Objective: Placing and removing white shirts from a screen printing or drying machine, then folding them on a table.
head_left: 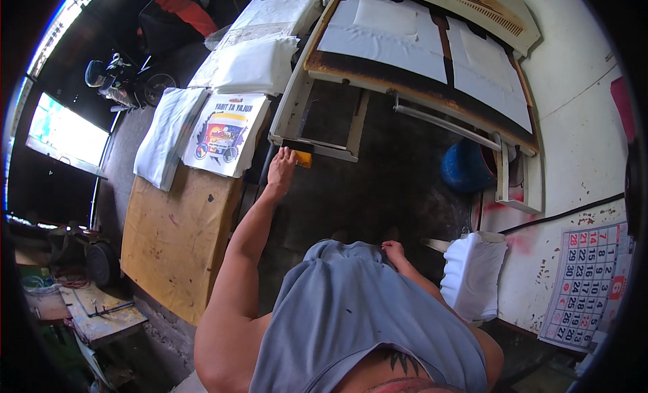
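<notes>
My left hand (pixel 282 169) reaches forward to the front corner of a cream metal frame (pixel 317 151). Its fingers close at a yellow box-shaped part (pixel 303 159) fixed there. Low beside my grey shirt (pixel 358 292), my right hand (pixel 391 249) hangs with its fingers curled in, and nothing shows in it. Beyond the frame lies the machine's flat bed (pixel 445 47), dark and brown-stained at the edges, with white fabric (pixel 385 35) spread on its left part and more white fabric (pixel 482 69) on its right part.
Left of the frame, a tan-covered table (pixel 177 241) carries a printed sheet stack (pixel 223 133), folded white cloth (pixel 169 136) and plastic-wrapped bundles (pixel 253 65). A blue drum (pixel 466 167) stands under the bed. White cloth (pixel 472 275) hangs at right, near a wall calendar (pixel 584 285).
</notes>
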The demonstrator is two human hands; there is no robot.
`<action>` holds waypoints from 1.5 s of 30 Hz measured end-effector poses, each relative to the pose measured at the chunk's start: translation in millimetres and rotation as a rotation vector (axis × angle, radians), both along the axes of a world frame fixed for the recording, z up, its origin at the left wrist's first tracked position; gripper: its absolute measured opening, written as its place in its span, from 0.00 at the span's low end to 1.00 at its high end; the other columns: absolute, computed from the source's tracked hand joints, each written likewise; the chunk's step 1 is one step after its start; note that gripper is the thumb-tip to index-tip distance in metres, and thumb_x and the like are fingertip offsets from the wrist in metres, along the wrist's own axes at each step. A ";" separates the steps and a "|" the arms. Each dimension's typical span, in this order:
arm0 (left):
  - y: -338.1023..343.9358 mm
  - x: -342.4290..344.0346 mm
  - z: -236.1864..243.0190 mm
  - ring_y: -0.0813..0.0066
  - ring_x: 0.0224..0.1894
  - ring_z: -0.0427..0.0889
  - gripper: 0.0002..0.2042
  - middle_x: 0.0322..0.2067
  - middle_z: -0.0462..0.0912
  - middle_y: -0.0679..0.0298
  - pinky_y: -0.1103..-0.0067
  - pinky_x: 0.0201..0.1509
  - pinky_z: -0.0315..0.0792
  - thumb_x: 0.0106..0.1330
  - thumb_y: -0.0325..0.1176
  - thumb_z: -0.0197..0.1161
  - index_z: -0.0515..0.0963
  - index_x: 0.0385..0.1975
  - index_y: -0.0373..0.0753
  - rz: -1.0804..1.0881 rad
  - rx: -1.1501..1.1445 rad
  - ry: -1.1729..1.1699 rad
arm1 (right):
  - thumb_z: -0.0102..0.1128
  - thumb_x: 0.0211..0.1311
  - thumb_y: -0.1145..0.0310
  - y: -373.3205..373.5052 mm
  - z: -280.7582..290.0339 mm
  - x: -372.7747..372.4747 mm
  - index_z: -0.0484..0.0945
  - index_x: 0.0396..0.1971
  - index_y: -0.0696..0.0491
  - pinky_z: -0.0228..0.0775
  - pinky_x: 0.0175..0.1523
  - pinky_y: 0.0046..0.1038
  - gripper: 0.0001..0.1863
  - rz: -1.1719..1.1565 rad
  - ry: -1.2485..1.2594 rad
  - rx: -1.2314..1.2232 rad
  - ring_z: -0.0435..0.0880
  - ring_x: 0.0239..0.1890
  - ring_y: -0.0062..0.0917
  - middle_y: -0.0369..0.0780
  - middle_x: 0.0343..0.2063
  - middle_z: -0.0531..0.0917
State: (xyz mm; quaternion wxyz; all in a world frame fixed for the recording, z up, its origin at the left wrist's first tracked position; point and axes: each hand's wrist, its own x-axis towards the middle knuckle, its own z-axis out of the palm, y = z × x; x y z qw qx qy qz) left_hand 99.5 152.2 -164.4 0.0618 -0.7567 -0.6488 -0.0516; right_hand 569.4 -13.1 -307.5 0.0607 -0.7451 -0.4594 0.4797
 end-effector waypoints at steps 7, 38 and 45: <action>0.1 4.2 -0.1 0.52 0.63 0.70 0.18 0.59 0.72 0.46 0.67 0.66 0.66 0.59 0.25 0.59 0.70 0.51 0.36 0.016 0.026 -0.134 | 0.60 0.55 0.72 2.6 4.5 4.4 0.85 0.37 0.51 0.76 0.46 0.29 0.10 -0.046 0.014 0.035 0.86 0.39 0.28 0.40 0.34 0.87; 445.7 673.5 68.7 0.52 0.53 0.74 0.21 0.44 0.81 0.50 0.61 0.57 0.67 0.62 0.50 0.59 0.81 0.38 0.35 0.189 -0.076 -0.585 | 0.51 0.65 0.65 4.3 86.3 303.5 0.79 0.29 0.58 0.71 0.43 0.46 0.13 -0.747 -0.770 0.301 0.79 0.36 0.48 0.51 0.30 0.80; 542.3 659.4 52.5 0.48 0.43 0.78 0.10 0.34 0.80 0.51 0.60 0.49 0.72 0.57 0.35 0.61 0.78 0.34 0.36 0.191 0.094 -0.780 | 0.51 0.64 0.65 10.6 74.7 305.0 0.78 0.36 0.58 0.71 0.47 0.45 0.12 -0.655 -0.694 0.303 0.79 0.41 0.46 0.49 0.35 0.80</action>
